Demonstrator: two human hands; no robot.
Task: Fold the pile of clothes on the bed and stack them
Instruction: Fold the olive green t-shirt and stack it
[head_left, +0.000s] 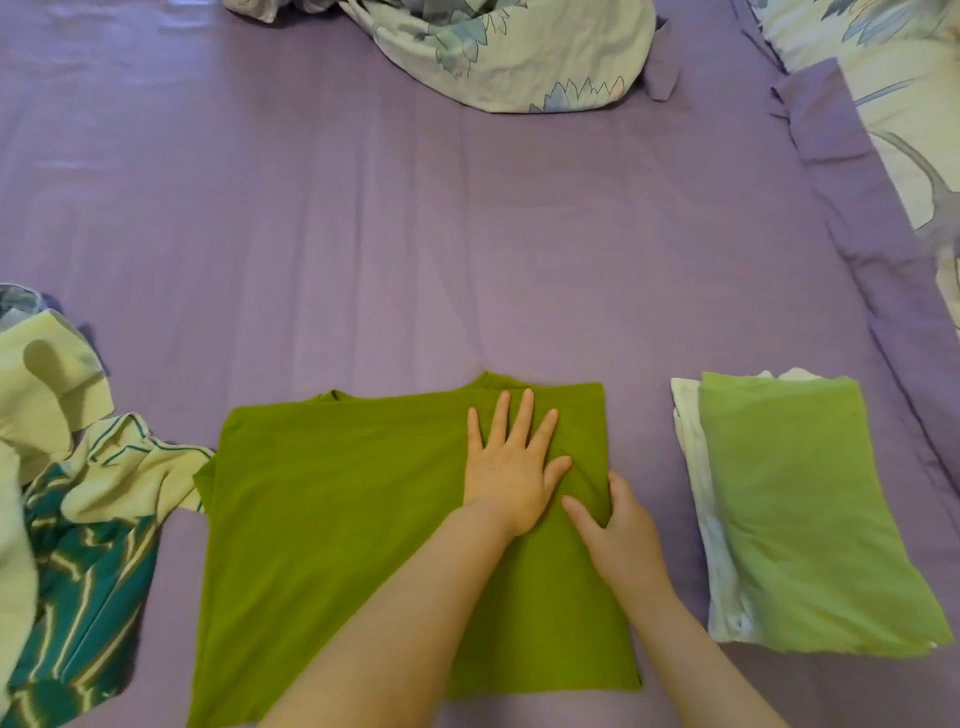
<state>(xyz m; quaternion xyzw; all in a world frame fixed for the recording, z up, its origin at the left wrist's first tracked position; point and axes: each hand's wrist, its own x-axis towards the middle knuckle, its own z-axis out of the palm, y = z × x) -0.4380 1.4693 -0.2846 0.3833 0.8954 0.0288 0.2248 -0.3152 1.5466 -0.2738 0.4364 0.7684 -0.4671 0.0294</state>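
Observation:
A green T-shirt (332, 530) lies flat on the purple bed sheet (415, 249), with its right side folded in to a straight edge. My left hand (511, 467) presses flat on the shirt near the collar, fingers straight and spread. My right hand (618, 530) sits at the shirt's folded right edge, thumb on top and fingers tucked at the fabric edge. To the right lies a stack of folded clothes (800, 514), a light green piece on top of white ones. A pile of unfolded clothes (72, 519) in teal, cream and pale green lies at the left.
A crumpled floral duvet (493, 47) lies at the far middle of the bed. Floral bedding with a purple border (883, 218) runs along the right side. Bare sheet stretches across the middle of the bed beyond the shirt.

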